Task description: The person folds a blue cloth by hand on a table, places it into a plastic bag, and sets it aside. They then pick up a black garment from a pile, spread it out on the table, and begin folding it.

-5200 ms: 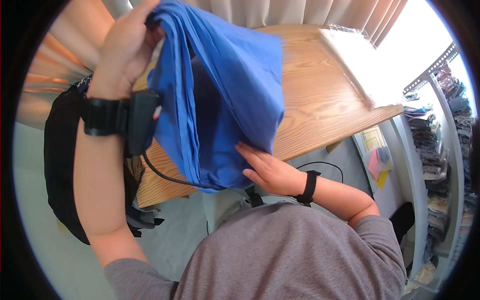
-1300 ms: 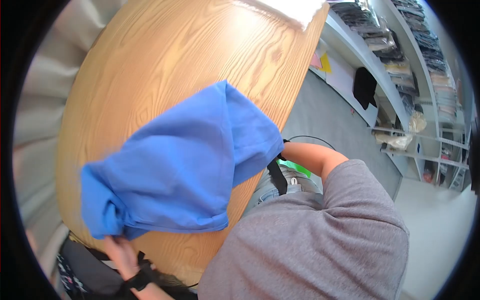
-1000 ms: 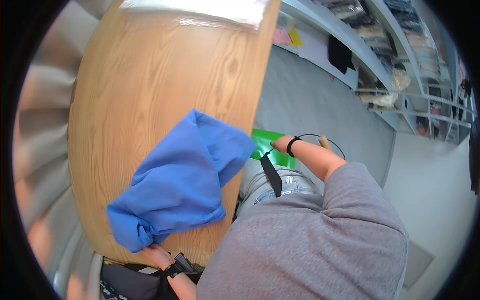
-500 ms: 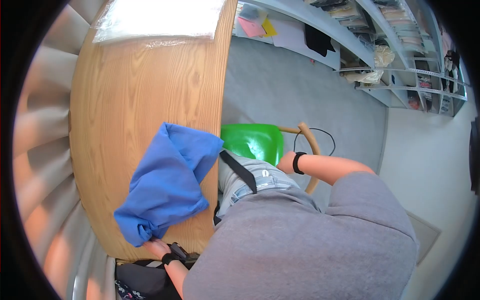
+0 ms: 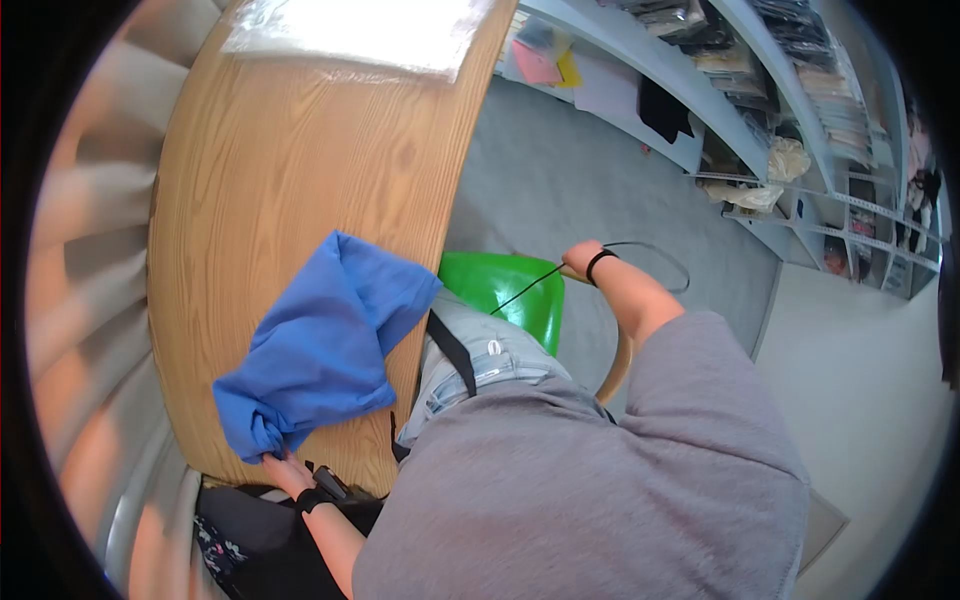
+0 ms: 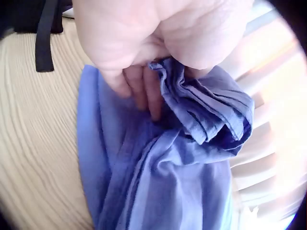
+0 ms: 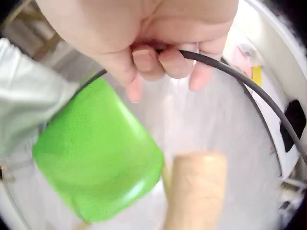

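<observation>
The blue cloth (image 5: 325, 335) lies crumpled and partly folded along the front edge of the wooden table (image 5: 320, 160). At its near left end my left hand (image 5: 288, 474) grips the bunched fabric; the left wrist view shows gathered layers of the cloth (image 6: 206, 110) between thumb and fingers. Off the table to the right, my right hand (image 5: 583, 257) holds a thin black cable (image 7: 261, 91), its fingers curled round it. That cable runs from the hand toward the lap and loops out beyond the wrist. The cloth's underside is hidden.
A green chair seat (image 5: 490, 285) with a wooden rail (image 7: 196, 187) stands beside my legs. Clear plastic packaging (image 5: 360, 35) lies at the table's far end. A black bag (image 5: 260, 530) sits by my left arm. Shelves (image 5: 690, 85) of packed goods line the right.
The cloth, first held raised in the left hand with the right against it, now lies on the table. My right hand has left it, moved right, and lifted the cable.
</observation>
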`<state>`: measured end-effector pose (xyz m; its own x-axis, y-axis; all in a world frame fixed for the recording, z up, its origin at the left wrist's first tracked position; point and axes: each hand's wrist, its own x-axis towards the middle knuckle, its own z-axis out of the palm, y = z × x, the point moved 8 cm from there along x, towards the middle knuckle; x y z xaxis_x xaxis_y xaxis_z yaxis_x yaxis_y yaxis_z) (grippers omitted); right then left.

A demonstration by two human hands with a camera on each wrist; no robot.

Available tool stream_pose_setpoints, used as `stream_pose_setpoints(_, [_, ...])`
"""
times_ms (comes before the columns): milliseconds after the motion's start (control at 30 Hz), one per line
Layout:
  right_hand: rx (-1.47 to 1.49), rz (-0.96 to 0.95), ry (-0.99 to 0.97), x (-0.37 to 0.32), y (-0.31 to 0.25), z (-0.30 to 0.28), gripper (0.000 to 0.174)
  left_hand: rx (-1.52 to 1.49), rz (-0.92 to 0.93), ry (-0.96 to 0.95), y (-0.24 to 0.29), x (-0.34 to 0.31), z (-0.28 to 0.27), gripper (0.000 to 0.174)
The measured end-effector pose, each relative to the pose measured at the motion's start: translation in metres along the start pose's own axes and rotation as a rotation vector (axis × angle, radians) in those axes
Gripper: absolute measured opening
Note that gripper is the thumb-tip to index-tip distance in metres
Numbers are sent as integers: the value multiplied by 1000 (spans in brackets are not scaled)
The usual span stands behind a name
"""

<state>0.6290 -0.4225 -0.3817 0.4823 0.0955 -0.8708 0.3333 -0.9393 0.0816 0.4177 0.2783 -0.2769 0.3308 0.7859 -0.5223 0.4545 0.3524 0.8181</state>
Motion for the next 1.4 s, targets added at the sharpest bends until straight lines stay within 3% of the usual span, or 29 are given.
stream_pose_setpoints(33, [-9,-15,-9,-11,-7,-17,22,-33,-9,-6,1,-2,-6,37])
stream_pose_setpoints(100, [364,-144,105,-25,-26,-66,26,-122,15,42,15,-18,-16,40])
stream_pose_setpoints(167, [366,-255,120,-33,-43,-83,24,-244,46,119,30,-45,-38,42])
stream_pose_setpoints(333, [-41,-289,-225,-69,-54,-71,24,-413,182,379,65,-122,-109,42])
stream_pose_setpoints(400, [-66,-362,-366,-83,-60,-53,26,-495,263,349,66,-136,-134,41])
stream_pose_setpoints(533, [-48,-617,-989,-220,-119,24,26,-590,309,392,32,-134,-163,30])
stream_pose_setpoints(567, [-101,-618,-1029,-236,-125,27,26,241,436,490,29,-125,-163,34])
stream_pose_setpoints(600, [-167,-602,-1032,-244,-118,34,26,20,438,423,20,-113,-154,37])
stream_pose_setpoints(667, [-298,-545,-932,-218,-110,18,26,-440,424,308,2,-87,-133,42])
stream_pose_setpoints(733, [-442,-495,-824,-178,-102,-7,26,-383,382,355,1,-66,-115,39])
stream_pose_setpoints(767, [-502,-466,-755,-158,-98,-26,27,-698,255,268,16,-64,-95,35])
stream_pose_setpoints(833, [-599,-409,-628,-124,-77,-69,27,-424,159,377,38,-82,-83,42])
stream_pose_setpoints(900, [-666,-360,-515,-94,-67,-107,27,-295,225,491,13,-105,-92,47])
stream_pose_setpoints(967, [-717,-319,-419,-70,-60,-142,27,94,583,889,11,-167,-105,39])
stream_pose_setpoints(1033, [-754,-283,-338,-53,-55,-174,27,496,484,974,-9,-221,-94,34])
stream_pose_setpoints(1100, [-783,-249,-277,-40,-50,-199,27,591,205,854,-65,-253,-82,25])
stream_pose_setpoints(1167, [-808,-217,-222,-32,-46,-222,28,608,-126,675,-128,-277,-61,30])
stream_pose_setpoints(1233, [-830,-191,-180,-29,-42,-239,28,576,-257,602,-187,-297,-38,33])
stream_pose_setpoints(1367, [-868,-137,-96,-26,-36,-264,28,506,-546,258,-322,-298,29,35])
stream_pose_setpoints(1400, [-876,-119,-74,-26,-34,-269,28,590,-402,138,-368,-289,57,38])
